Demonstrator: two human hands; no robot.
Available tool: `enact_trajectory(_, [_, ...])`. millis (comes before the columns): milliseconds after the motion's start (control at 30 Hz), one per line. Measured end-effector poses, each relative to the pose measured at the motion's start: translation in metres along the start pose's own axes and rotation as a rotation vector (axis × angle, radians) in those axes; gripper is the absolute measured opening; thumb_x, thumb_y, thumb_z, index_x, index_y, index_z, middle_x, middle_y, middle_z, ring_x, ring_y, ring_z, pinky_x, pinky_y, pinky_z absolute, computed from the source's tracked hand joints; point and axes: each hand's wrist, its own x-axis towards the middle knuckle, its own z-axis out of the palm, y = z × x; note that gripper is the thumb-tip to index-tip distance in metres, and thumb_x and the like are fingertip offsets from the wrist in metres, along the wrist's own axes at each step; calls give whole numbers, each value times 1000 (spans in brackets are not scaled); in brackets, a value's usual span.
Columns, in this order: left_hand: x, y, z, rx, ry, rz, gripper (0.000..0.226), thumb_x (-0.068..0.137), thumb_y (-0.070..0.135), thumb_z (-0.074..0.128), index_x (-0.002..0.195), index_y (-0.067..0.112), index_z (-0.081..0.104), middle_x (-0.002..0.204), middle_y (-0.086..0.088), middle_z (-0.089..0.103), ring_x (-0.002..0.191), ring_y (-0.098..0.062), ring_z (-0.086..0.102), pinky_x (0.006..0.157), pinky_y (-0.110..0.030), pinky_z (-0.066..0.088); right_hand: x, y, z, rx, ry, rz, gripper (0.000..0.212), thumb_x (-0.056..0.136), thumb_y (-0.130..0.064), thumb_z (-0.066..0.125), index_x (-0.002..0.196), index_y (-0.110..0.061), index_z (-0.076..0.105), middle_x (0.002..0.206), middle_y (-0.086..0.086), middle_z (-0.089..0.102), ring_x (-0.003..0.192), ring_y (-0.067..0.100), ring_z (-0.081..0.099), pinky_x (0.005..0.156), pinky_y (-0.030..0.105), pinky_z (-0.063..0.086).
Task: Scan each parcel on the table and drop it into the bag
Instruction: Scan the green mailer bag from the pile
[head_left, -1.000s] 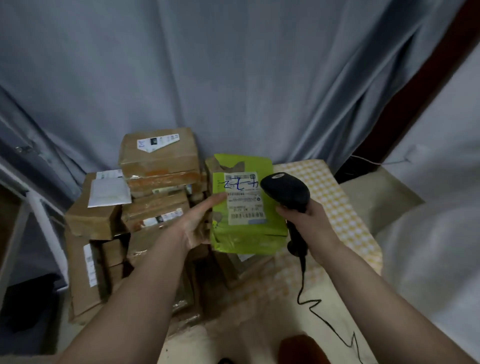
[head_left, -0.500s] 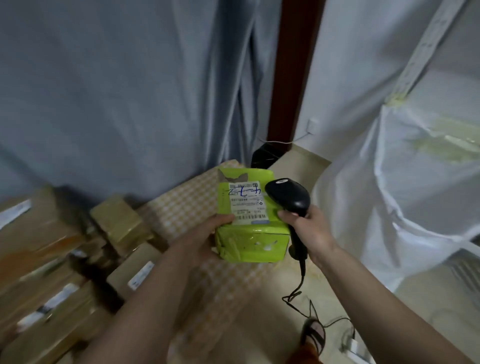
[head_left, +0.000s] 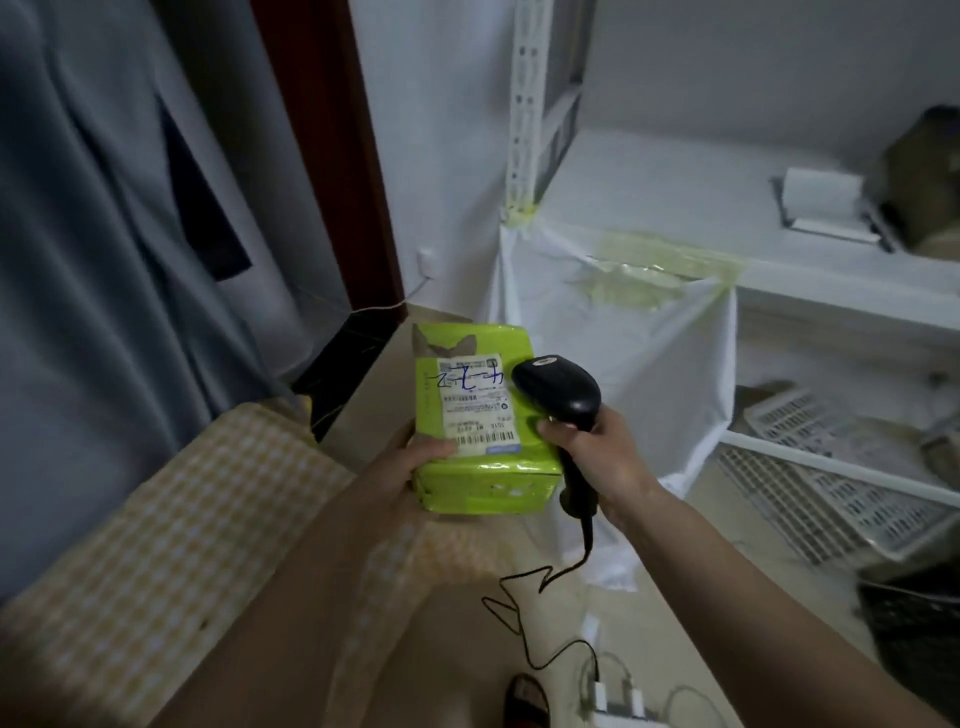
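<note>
A lime-green parcel (head_left: 483, 470) with a white shipping label on top is held in the air by my left hand (head_left: 410, 465), whose thumb lies over the label's near edge. My right hand (head_left: 605, 457) grips the handle of a black barcode scanner (head_left: 558, 387), whose head sits right beside the parcel's label. Behind both hangs the large white bag (head_left: 623, 332), taped by its rim to a white shelf frame. The table (head_left: 171, 519), under a yellow checked cloth, lies at the lower left; no other parcels show on it in this view.
The scanner's black cable (head_left: 535, 597) trails down to a power strip (head_left: 618, 712) on the floor. A white shelf unit (head_left: 831, 291) with a wire basket (head_left: 810, 483) stands at the right. A grey curtain (head_left: 104, 234) and a dark red door frame (head_left: 332, 156) lie to the left.
The view has swung right, away from the stack of brown parcels, toward the white bag. Both hands have carried the green parcel and the scanner along, off the table's edge.
</note>
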Motion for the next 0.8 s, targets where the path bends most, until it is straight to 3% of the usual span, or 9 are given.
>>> enact_trajectory(67, [26, 8, 26, 37, 23, -27, 69, 54, 37, 89, 117, 35, 63, 120, -1, 68, 110, -31, 65, 94, -61, 47, 19, -8, -22, 29, 42, 5, 26, 84, 1, 66, 109, -4, 64, 92, 7, 72, 79, 18, 69, 67, 26, 56])
enact_trajectory(167, [64, 23, 56, 34, 61, -47, 36, 65, 32, 80, 98, 38, 67, 111, 3, 70, 104, -26, 65, 93, -59, 48, 46, -17, -52, 54, 147, 9, 24, 83, 0, 67, 106, 2, 64, 94, 15, 68, 84, 26, 64, 80, 43, 54])
enact_trajectory(233, [91, 35, 74, 26, 49, -69, 42, 66, 33, 80, 106, 36, 67, 121, -1, 66, 108, -27, 63, 88, -56, 51, 62, -19, -71, 54, 220, 14, 16, 83, -3, 69, 98, -1, 65, 88, 14, 66, 81, 26, 61, 79, 45, 53])
enact_trajectory(300, [118, 48, 93, 25, 98, -114, 45, 71, 36, 77, 114, 30, 65, 118, -2, 67, 101, -24, 65, 76, -45, 55, 76, -20, -88, 63, 298, 29, 7, 83, -6, 69, 87, -9, 65, 82, 10, 64, 81, 24, 60, 77, 43, 51])
enact_trajectory(400, [161, 64, 122, 29, 94, -220, 28, 79, 39, 70, 104, 25, 65, 105, -5, 67, 92, -24, 64, 71, -40, 52, 95, -16, -110, 85, 390, 64, 11, 83, -6, 68, 81, -16, 64, 77, 7, 64, 81, 23, 61, 80, 44, 51])
enact_trajectory(600, [252, 62, 167, 194, -2, -463, 25, 85, 42, 64, 90, 18, 64, 82, -8, 65, 78, -25, 61, 67, -36, 49, 139, 8, -137, 202, 521, 189, 20, 85, -4, 65, 105, -5, 65, 90, 13, 65, 82, 26, 64, 72, 36, 47])
enact_trajectory(700, [302, 41, 172, 257, -20, -543, 46, 72, 46, 74, 105, 14, 69, 88, -12, 73, 87, -29, 67, 84, -44, 55, 165, 24, -139, 238, 513, 272, 23, 85, -4, 65, 109, -4, 64, 92, 14, 65, 83, 25, 63, 69, 36, 47])
enact_trajectory(800, [361, -6, 155, 374, 28, -617, 95, 30, 48, 89, 118, 18, 67, 106, -10, 73, 93, -31, 71, 87, -56, 53, 190, 42, -137, 275, 516, 321, 21, 85, -4, 65, 106, -5, 64, 89, 13, 65, 78, 24, 64, 69, 35, 48])
